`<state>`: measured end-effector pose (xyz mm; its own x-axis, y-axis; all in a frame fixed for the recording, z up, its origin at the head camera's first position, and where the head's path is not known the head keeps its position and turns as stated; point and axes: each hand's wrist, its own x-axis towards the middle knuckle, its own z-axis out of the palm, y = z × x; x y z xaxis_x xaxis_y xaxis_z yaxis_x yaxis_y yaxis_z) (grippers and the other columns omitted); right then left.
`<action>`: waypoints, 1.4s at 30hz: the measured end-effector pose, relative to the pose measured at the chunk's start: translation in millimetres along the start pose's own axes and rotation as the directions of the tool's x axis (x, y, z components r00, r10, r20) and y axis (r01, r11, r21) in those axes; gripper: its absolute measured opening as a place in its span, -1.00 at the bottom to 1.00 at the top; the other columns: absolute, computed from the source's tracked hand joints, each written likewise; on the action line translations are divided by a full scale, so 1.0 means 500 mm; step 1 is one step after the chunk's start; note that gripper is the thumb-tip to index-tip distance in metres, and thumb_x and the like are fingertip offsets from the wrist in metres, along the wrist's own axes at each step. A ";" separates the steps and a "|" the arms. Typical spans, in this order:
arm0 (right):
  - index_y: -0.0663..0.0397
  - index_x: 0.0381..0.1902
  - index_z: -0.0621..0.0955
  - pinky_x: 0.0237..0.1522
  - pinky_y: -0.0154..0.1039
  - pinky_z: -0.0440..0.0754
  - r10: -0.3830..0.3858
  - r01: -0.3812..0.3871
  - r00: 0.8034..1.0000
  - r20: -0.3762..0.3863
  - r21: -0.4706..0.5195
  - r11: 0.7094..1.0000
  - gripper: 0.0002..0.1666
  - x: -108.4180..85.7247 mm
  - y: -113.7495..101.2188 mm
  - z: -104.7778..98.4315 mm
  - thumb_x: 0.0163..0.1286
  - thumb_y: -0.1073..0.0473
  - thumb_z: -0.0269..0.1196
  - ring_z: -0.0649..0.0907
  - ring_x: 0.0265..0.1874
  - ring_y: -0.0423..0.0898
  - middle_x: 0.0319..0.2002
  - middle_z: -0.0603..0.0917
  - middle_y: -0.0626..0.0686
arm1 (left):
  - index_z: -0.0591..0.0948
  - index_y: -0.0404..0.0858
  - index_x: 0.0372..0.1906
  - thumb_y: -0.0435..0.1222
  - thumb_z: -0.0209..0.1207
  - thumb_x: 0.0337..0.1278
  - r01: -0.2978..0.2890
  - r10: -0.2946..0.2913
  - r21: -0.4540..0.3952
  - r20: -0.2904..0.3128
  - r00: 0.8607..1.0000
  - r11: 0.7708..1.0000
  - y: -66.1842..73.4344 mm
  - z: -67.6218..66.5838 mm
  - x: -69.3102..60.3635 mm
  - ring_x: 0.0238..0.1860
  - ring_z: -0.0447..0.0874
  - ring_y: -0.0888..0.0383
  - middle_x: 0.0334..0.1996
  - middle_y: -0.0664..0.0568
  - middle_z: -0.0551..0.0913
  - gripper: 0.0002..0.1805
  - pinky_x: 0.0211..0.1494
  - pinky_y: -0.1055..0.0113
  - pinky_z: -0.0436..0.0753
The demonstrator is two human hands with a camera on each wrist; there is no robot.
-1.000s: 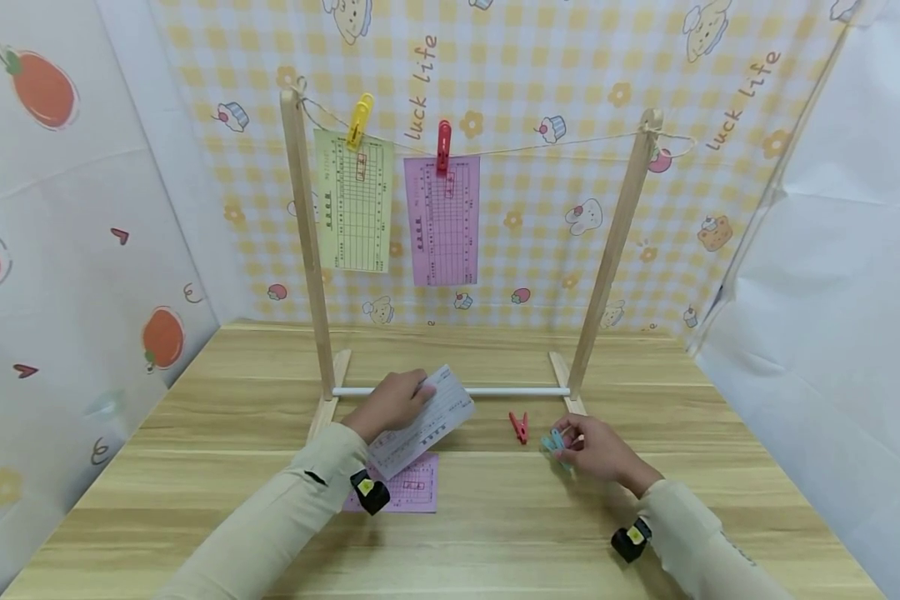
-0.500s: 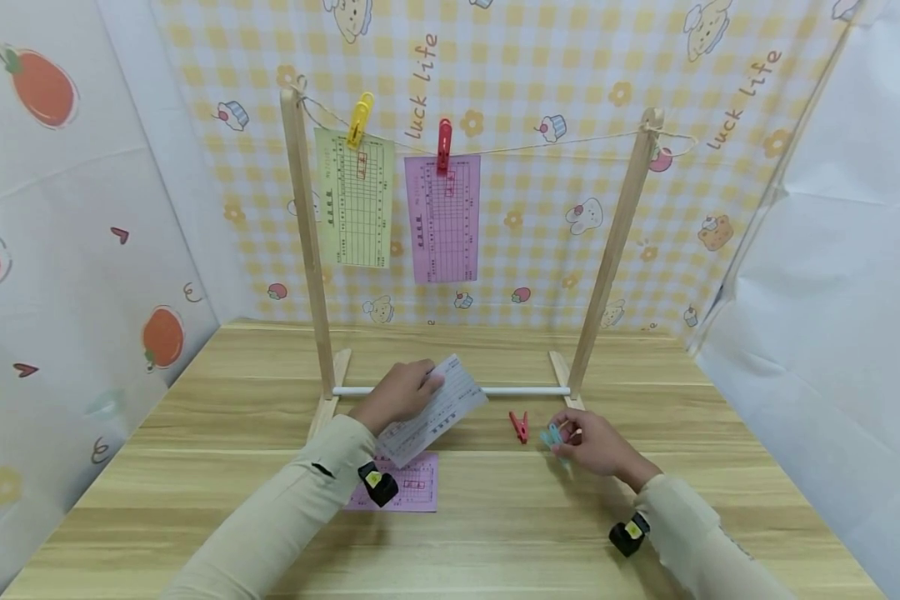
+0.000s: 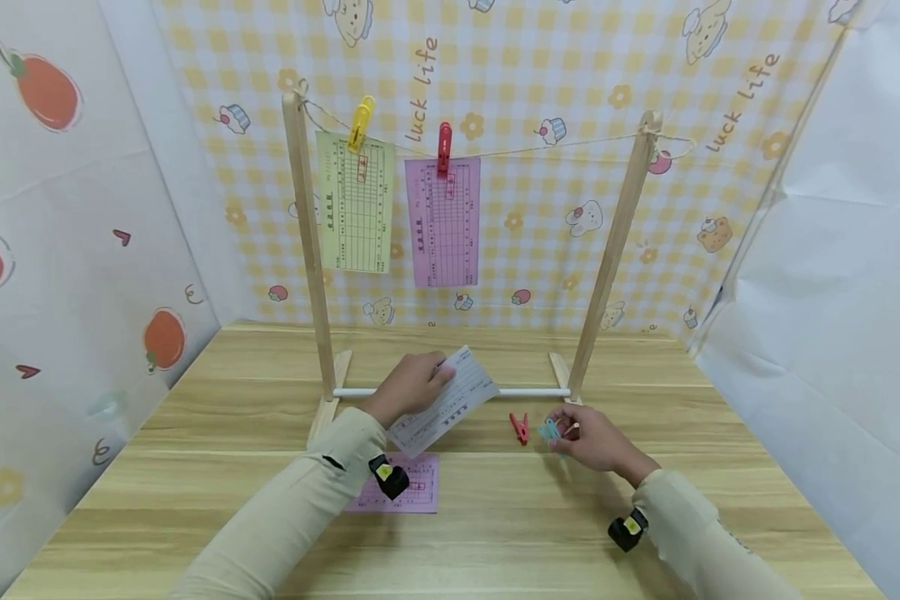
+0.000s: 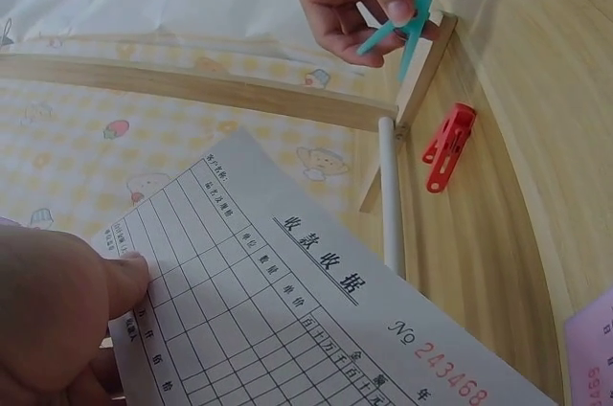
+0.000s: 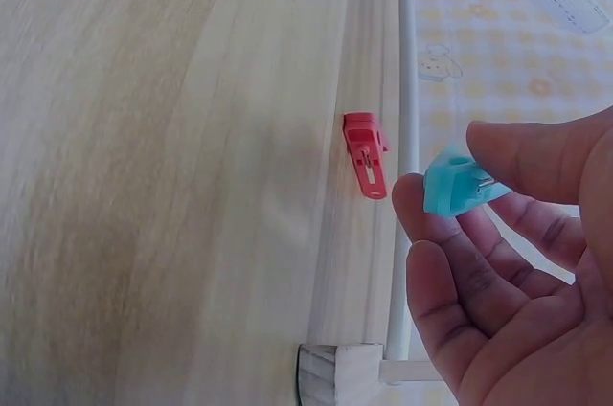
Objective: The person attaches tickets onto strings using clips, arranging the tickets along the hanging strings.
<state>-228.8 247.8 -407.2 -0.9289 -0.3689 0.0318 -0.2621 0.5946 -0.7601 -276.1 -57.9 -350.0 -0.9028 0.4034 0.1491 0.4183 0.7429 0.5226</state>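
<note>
One white slip (image 3: 453, 405), pinched by left hand (image 3: 409, 386), slanted lengthwise away-right — teal clip (image 5: 455, 183), pinched by right hand (image 3: 594, 438), stood rightward.

White slip (image 4: 278, 291) cut off below (left wrist view); lower pink slip (image 3: 422, 493) partly covered.

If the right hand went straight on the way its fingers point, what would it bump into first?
Probably the red clothespin on the table. The right hand, holding a teal clothespin, looks raised, though, so it might pass over.
</note>
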 end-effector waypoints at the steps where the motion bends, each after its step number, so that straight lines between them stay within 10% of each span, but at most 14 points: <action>1: 0.31 -0.08 0.53 -0.38 -0.26 0.60 0.000 0.000 1.000 -0.001 0.004 1.000 -0.70 0.000 0.000 0.000 0.25 0.37 0.32 0.61 -0.38 -0.06 -0.33 0.52 0.08 | 0.52 -0.21 -0.31 -0.17 -0.01 0.46 -0.002 0.002 -0.006 -0.001 1.000 1.000 0.001 0.000 0.001 -0.53 0.51 0.17 -0.49 0.06 0.54 -0.76 -0.45 0.33 0.50; 42: 0.30 -0.04 0.53 -0.36 -0.27 0.63 -0.023 0.022 0.999 -0.043 -0.036 0.999 -0.68 0.015 -0.040 -0.038 0.29 0.28 0.33 0.65 -0.32 -0.08 -0.28 0.53 0.08 | 0.53 -0.22 -0.30 -0.18 -0.01 0.46 -0.114 0.104 -0.073 -0.133 0.986 0.991 0.070 -0.019 0.034 -0.55 0.53 0.19 -0.53 0.05 0.50 -0.76 -0.52 0.39 0.54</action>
<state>-235.5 246.9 -379.4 -0.9329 -0.3518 0.0769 -0.2914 0.6117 -0.7355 -277.8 -30.1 -321.2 -0.8597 0.4036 0.3130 0.5102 0.6509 0.5621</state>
